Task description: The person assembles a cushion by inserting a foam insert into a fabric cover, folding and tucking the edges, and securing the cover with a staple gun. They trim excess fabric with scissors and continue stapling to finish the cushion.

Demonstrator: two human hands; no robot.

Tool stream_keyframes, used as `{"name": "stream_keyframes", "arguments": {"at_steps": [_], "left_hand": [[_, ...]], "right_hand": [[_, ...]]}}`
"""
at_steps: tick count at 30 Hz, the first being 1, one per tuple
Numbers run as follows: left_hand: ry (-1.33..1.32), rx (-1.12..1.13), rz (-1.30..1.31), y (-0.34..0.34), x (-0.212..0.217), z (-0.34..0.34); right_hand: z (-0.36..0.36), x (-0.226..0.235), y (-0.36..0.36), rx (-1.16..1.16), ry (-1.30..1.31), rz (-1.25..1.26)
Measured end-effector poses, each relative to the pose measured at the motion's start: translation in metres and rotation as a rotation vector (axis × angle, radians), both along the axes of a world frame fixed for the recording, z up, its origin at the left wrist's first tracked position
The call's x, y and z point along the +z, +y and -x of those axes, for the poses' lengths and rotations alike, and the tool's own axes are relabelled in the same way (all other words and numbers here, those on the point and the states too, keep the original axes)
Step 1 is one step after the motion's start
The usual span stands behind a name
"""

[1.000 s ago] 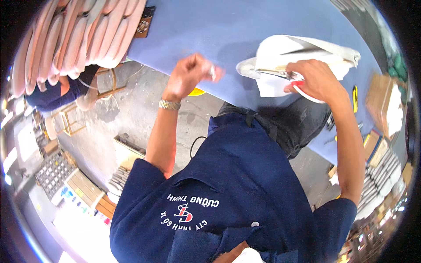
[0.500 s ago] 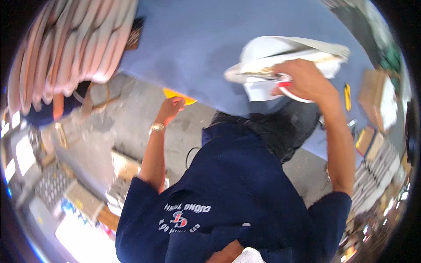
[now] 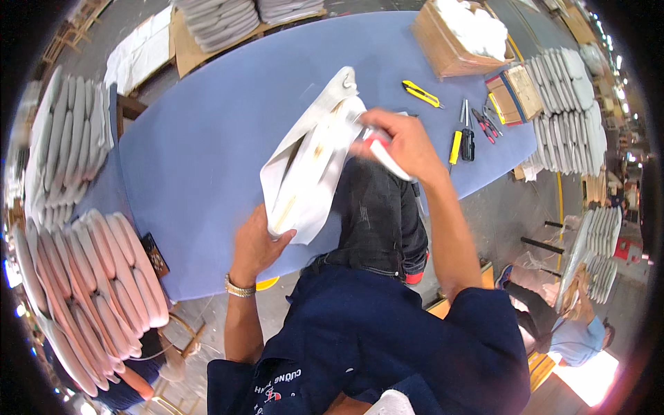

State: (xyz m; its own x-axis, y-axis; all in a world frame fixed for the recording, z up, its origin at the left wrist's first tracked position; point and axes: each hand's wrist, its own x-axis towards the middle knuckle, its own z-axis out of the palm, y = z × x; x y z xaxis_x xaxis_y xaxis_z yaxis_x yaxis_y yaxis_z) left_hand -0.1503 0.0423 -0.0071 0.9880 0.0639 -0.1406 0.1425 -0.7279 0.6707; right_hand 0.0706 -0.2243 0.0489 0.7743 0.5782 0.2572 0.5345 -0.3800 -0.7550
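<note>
A long off-white fabric-covered piece (image 3: 321, 162) lies slanted across the near middle of the blue table, its folded cover partly open along the inside. My left hand (image 3: 259, 242) is closed on its near end, thumb over the fabric edge. Near its far right edge my right hand (image 3: 401, 142) is closed around a hand tool (image 3: 387, 158) with a red and white handle. Fingers and motion blur hide the tool's working end, so its exact kind and whether it touches the fabric cannot be told.
The blue table (image 3: 207, 138) carries a yellow utility knife (image 3: 422, 94), pliers (image 3: 484, 126), a yellow-handled tool (image 3: 455, 146) and a cardboard box (image 3: 449, 52) of white material. Stacked padded pieces (image 3: 90, 290) stand left; more stacks (image 3: 567, 114) are right. A co-worker (image 3: 577, 339) is at lower right.
My left hand has moved from beside the table edge onto the fabric piece's near end. The piece now stands more lengthwise to me. My right hand keeps the tool; the view has shifted.
</note>
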Motion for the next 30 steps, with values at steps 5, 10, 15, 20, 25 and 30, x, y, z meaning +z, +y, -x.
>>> {"name": "stream_keyframes", "arguments": {"at_steps": [5, 10, 15, 20, 25, 30], "left_hand": [[-0.004, -0.049, -0.186, -0.024, 0.007, -0.044], [0.264, -0.075, -0.098, -0.06, 0.014, -0.033], [0.293, 0.023, -0.085, -0.091, 0.008, 0.001], [0.242, 0.119, 0.156, -0.064, 0.017, -0.06], [-0.402, -0.04, -0.194, -0.066, -0.002, -0.192], [-0.162, -0.061, -0.201, -0.078, -0.002, -0.237]], "right_hand": [[-0.043, -0.081, -0.001, -0.568, 0.506, -0.355], [-0.048, -0.117, 0.031, -0.533, 0.689, -0.365], [-0.025, -0.117, 0.048, -0.417, 0.726, -0.391], [-0.023, -0.11, 0.045, -0.417, 0.86, -0.44], [-0.014, -0.108, 0.025, -0.32, 0.96, -0.351], [0.004, -0.106, -0.001, -0.376, 0.917, -0.289]]}}
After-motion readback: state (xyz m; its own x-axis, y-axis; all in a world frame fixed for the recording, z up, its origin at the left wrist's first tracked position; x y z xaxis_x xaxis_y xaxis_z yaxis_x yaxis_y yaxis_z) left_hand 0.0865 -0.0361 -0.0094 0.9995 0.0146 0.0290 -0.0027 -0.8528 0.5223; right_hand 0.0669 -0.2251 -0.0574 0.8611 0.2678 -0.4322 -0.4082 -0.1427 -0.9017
